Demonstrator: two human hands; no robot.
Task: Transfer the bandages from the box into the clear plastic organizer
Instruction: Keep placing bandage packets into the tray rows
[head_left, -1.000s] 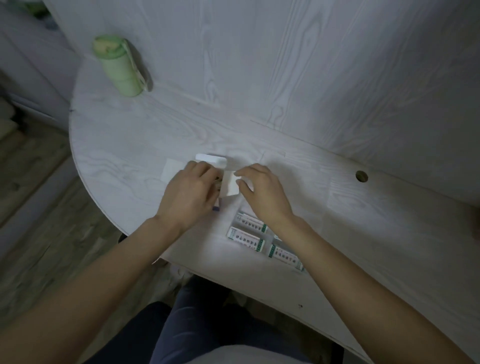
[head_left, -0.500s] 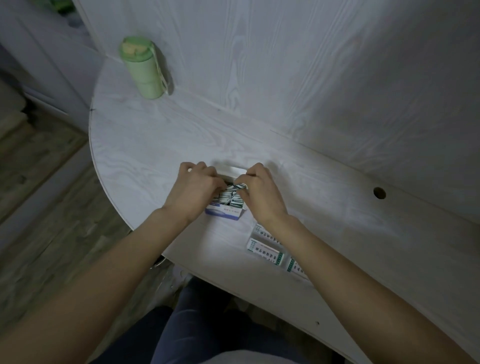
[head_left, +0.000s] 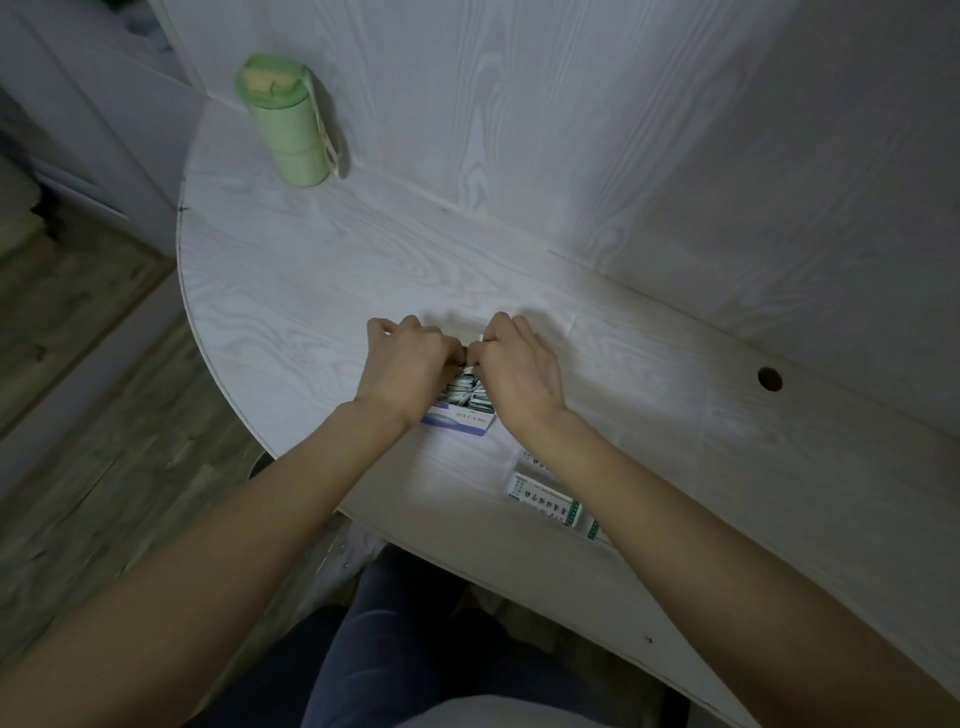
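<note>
Hands, left (head_left: 410, 364) and right (head_left: 519, 369), grips curled on glossy cardboard box (head_left: 460, 418) of paper-wrapped bandages (head_left: 464, 391).

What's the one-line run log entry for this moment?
phase: emptying box | left hand: on box | right hand: fingers curled at bandages | organizer: not visible | loose packs: near table edge

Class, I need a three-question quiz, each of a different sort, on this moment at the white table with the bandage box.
1. True or false: both hands are at the open bandage box.
2. The green bottle stands: A) far left, by the wall; B) beside the cable hole; C) on the floor.
3. Fill in: the green-edged packets lie under the person's ___ forearm.

Key: 1 true; 2 A; 3 right.
</note>
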